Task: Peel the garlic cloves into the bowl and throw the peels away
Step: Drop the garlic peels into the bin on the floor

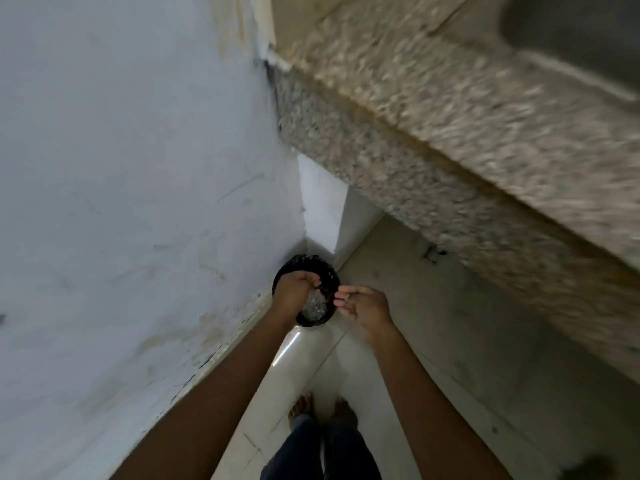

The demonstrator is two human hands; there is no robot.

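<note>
A small bin lined with a black bag (pixel 329 271) stands on the floor in the corner below me. Pale garlic peels (pixel 316 303) lie inside it, partly hidden by my hands. My left hand (pixel 294 291) hangs over the bin's mouth, palm cupped and fingers curled downward, with peels right beneath the fingertips. My right hand (pixel 362 304) is just to the right of the bin, fingers loosely spread and apart, nothing visible in it. No bowl or garlic cloves are in view.
A white wall (pixel 121 202) runs along the left. A speckled granite counter (pixel 467 133) juts out at upper right, with a steel sink (pixel 588 32) set in it. Glossy floor tiles (pixel 398 341) and my bare feet (pixel 323 410) show below.
</note>
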